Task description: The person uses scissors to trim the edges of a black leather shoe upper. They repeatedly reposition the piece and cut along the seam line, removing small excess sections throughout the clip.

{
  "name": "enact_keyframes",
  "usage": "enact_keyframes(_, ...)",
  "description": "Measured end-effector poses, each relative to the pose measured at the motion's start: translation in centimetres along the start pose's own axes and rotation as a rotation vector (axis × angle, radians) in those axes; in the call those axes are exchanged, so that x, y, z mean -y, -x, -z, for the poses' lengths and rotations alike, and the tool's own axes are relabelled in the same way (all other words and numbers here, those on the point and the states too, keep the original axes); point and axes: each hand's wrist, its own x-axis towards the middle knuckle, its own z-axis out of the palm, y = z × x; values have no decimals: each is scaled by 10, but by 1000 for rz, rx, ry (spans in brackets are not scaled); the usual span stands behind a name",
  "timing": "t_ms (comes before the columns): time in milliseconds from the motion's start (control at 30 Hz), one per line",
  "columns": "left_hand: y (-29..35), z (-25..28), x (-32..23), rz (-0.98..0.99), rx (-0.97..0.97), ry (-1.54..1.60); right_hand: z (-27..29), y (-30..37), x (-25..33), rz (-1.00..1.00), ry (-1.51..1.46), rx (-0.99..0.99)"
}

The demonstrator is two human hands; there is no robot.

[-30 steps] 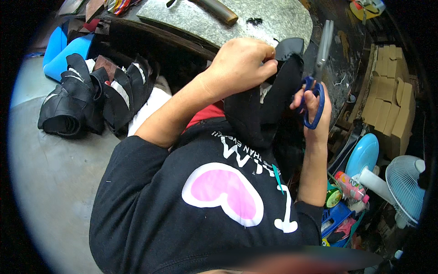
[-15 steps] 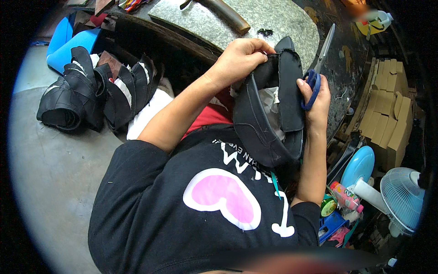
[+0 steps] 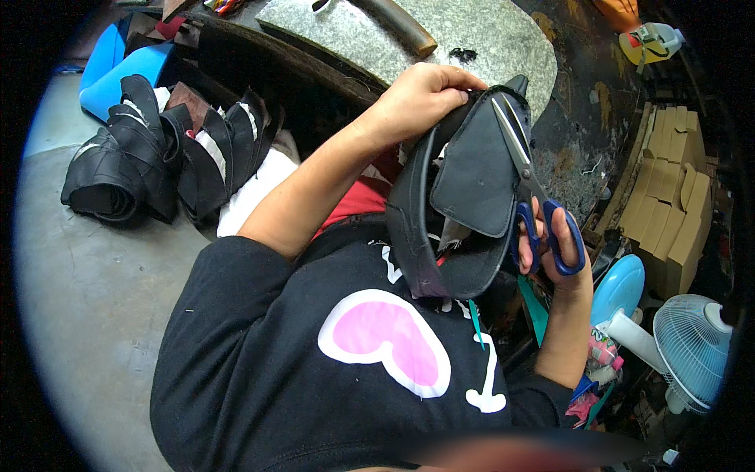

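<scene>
A black stitched leather piece (image 3: 405,216), which looks like a shoe upper, is held up in front of my chest. Its broad flap (image 3: 476,173) lies over the opening, and light lining shows inside. At the top edge my left hand (image 3: 429,94) pinches the leather between thumb and fingers. My right hand (image 3: 562,248) has its fingers through the blue handles of a pair of scissors (image 3: 524,169). The handles are spread and the blades slightly parted, pointing up along the flap's right edge. Whether the blades touch the leather I cannot tell.
Beyond my hands stands a worktable with a grey stone slab (image 3: 487,39), bearing a hammer-like wooden handle (image 3: 401,27). Bundled black leather pieces (image 3: 130,165) sit at left. On the right are cardboard boxes (image 3: 668,189), a fan (image 3: 692,346) and a yellow jug (image 3: 649,43).
My right hand has moved down and right, its fingers now in the scissor handles. The blades have swung over to the leather's edge. The flap has turned to show its broad face.
</scene>
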Motion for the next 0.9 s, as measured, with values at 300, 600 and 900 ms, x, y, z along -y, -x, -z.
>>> enact_keyframes(300,-7,0,-3,52,87,27,16,-4,-3,-120,-303,54)
enact_keyframes(600,-17,3,4,-3,151,-98,23,-13,-9,-62,-202,104)
enact_keyframes(900,-22,3,9,12,184,-160,26,-22,-17,-25,-171,126)
